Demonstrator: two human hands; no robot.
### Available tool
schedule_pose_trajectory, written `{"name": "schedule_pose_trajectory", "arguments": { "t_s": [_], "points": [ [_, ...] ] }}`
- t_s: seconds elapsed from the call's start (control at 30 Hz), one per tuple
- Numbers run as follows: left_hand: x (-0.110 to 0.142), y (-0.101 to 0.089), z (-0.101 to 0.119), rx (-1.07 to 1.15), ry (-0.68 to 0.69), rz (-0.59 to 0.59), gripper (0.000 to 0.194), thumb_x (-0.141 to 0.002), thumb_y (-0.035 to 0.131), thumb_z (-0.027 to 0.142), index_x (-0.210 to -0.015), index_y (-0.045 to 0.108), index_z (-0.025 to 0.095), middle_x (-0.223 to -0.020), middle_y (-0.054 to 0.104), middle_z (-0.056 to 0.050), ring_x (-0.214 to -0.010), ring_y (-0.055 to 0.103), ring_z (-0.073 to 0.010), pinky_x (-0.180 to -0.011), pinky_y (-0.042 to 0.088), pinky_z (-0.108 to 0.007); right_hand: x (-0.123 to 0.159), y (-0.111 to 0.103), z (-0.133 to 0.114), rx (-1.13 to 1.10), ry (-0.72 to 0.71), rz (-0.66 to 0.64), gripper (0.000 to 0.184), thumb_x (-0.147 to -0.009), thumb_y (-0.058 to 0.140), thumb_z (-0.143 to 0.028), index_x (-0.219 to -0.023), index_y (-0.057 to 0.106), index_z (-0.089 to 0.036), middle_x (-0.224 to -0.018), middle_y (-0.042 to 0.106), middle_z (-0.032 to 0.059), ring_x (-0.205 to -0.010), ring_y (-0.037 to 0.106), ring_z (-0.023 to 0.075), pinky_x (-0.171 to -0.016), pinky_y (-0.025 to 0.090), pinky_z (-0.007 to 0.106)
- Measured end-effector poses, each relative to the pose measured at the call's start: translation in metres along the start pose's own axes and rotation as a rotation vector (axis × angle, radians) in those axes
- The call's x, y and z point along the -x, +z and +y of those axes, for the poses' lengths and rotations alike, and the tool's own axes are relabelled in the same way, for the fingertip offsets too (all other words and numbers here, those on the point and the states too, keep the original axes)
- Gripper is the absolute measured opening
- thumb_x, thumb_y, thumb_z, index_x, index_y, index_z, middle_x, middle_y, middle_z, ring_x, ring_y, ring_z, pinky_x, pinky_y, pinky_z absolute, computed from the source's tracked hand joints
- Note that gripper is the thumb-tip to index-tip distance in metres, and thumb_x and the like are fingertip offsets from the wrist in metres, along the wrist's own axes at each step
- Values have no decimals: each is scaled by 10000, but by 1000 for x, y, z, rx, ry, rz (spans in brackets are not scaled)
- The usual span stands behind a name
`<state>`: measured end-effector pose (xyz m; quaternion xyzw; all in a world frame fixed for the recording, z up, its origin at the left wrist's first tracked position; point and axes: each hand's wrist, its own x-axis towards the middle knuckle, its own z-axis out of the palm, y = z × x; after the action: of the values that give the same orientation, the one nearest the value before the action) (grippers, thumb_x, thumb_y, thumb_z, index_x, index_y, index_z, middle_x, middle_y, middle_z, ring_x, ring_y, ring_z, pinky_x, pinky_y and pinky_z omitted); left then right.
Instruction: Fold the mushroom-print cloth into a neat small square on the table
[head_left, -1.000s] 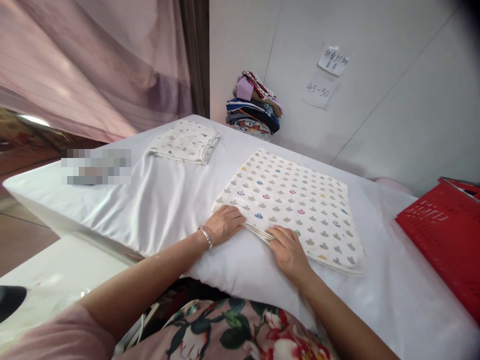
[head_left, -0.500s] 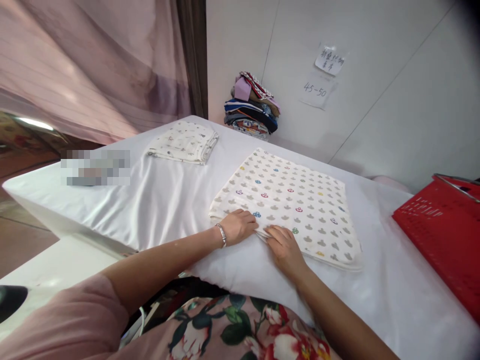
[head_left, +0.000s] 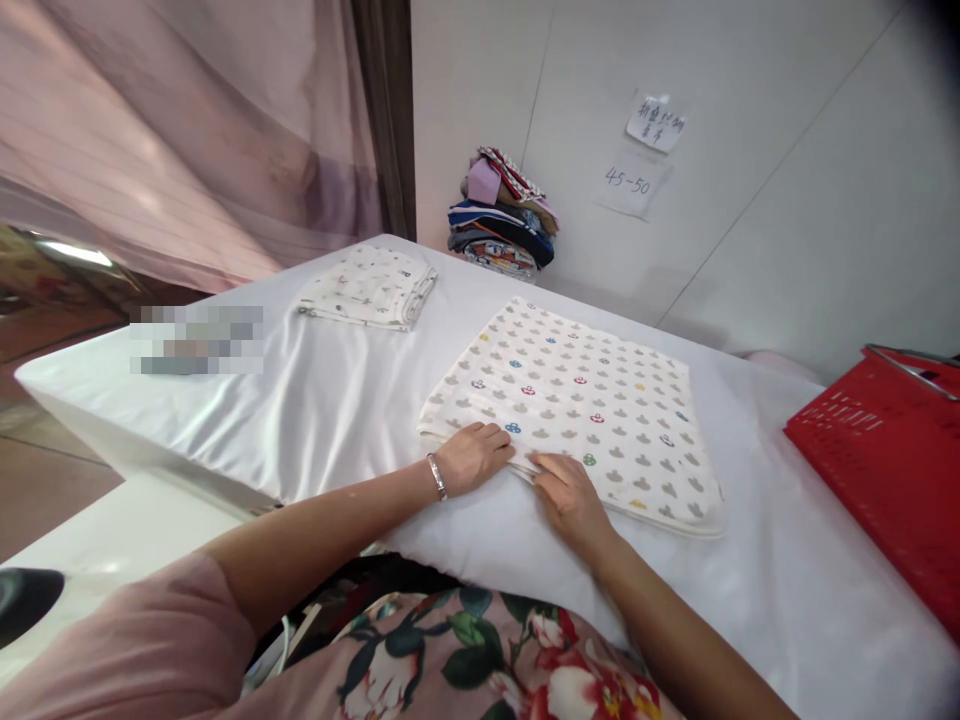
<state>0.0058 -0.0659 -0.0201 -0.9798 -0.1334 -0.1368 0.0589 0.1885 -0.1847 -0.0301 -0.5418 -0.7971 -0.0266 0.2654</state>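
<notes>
A folded white cloth [head_left: 570, 390] printed with small grey and coloured motifs lies flat on a white-covered table [head_left: 765, 580]. At its near edge, my left hand [head_left: 474, 460] has its fingers curled over the fabric, and a silver bracelet circles that wrist. Just to the right, my right hand [head_left: 571, 500] pinches the same edge between thumb and fingers. A small gap separates the two hands. The fingertips are partly hidden by the cloth's edge and the hands themselves.
A smaller folded white printed cloth [head_left: 367, 288] lies further back on the left. Folded clothes [head_left: 502, 215] are stacked by the wall. A red basket [head_left: 877, 450] stands at the right. Pink curtains [head_left: 187, 130] hang at the left, and paper signs [head_left: 634, 185] are on the wall.
Both hands stay at the near edge of the cloth with almost no movement. The view has shifted very slightly.
</notes>
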Motion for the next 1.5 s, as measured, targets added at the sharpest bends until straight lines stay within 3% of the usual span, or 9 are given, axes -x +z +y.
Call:
{"name": "schedule_pose_trajectory", "arguments": {
  "t_s": [0.2, 0.4, 0.6, 0.97, 1.2, 1.37, 1.5],
  "points": [
    [6, -7, 1, 123, -36, 10, 303, -845, 494, 272, -1138, 491, 193, -1011, 569, -57, -942, 502, -189, -810, 385, -322, 1, 1, 2, -28, 52, 26, 214, -878, 389, -152, -881, 600, -184, -1021, 612, 81, -919, 550, 180, -794, 452, 343],
    [6, -3, -2, 72, -128, 17, 257, -848, 407, 111, -1056, 541, 183, -981, 583, -66, -921, 510, -193, -757, 388, -324, -1, 1, 1, -29, 65, 73, 218, -890, 380, -176, -907, 596, -195, -966, 616, 73, -886, 555, 178, -768, 457, 325],
    [9, -3, -10, 12, -152, -29, 244, -805, 409, 52, -940, 574, 171, -936, 576, -68, -889, 493, -201, -718, 374, -316, 1, 2, 2, 142, 63, -3, 356, -835, 364, -65, -1147, 521, -136, -959, 606, 99, -884, 523, 210, -757, 443, 347],
    [15, -3, -15, 63, -131, -10, 265, -780, 414, 41, -908, 602, 177, -881, 580, -63, -831, 503, -189, -696, 379, -319, 5, -10, 7, 157, 72, 2, 296, -862, 358, -94, -1045, 575, -177, -894, 596, 79, -821, 528, 193, -705, 429, 310],
    [21, -7, -14, 207, -184, 30, 426, -712, 433, 32, -1085, 557, 196, -993, 585, -64, -923, 516, -192, -782, 408, -329, 2, -10, 7, 137, 91, -31, 280, -841, 390, -106, -1017, 590, -196, -901, 589, 68, -829, 522, 188, -710, 433, 312],
    [18, -11, -7, 287, -207, 53, 276, -790, 530, 236, -1061, 575, 207, -990, 596, -47, -934, 520, -197, -809, 410, -342, -5, -7, 3, 101, 120, -43, 166, -852, 481, -255, -957, 599, -205, -919, 582, 59, -835, 519, 186, -729, 434, 316],
    [12, -9, -5, 324, -205, 68, 180, -839, 504, 280, -952, 625, 209, -939, 608, -33, -891, 531, -172, -782, 416, -312, -14, -6, 0, 83, 127, -68, 169, -865, 481, -283, -944, 607, -203, -900, 584, 58, -826, 520, 182, -720, 436, 305]
  ]
}}
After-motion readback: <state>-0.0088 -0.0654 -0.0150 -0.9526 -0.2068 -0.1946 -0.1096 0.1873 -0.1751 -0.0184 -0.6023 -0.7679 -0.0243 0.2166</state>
